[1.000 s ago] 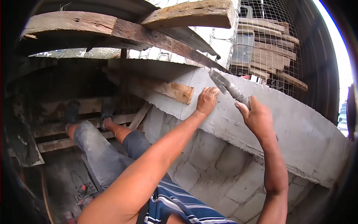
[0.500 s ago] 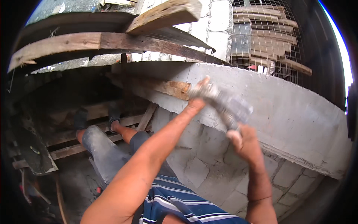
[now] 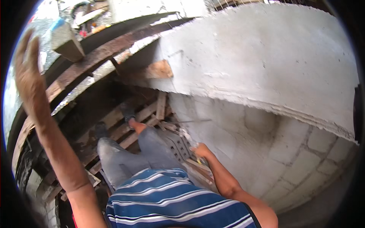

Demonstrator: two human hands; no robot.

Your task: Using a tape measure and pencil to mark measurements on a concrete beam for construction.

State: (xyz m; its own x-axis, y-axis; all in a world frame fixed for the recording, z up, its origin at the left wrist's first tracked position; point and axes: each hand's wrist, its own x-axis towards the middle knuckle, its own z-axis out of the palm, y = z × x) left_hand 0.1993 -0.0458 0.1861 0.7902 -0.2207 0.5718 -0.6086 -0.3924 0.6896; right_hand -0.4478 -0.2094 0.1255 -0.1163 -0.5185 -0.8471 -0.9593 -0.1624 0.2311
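My left hand (image 3: 30, 76) is raised at the far left, fingers stretched out with nothing in them, next to the curved wooden beam (image 3: 102, 47). Lower down, right of my legs, my right hand (image 3: 202, 151) is closed round the end of a narrow, whitish-grey hand tool (image 3: 186, 136). Its exact kind cannot be made out, since it is seen almost edge-on. Beyond that hand runs a smooth grey concrete beam (image 3: 262, 57) with a rough lower edge. A block wall (image 3: 243, 140), partly smeared grey, stands beneath it.
A cut timber end (image 3: 159, 69) juts out against the concrete beam. My feet are on wooden planks (image 3: 133, 142), with dark space around them. A pale block-shaped piece (image 3: 67, 41) stands at the upper left beside a dark metal sheet. Hollow blocks (image 3: 176, 146) lie by my right leg.
My left hand has let go of the tool and swung up to the far left. My right hand has lowered the tool from the concrete beam toward my legs. The view has shifted.
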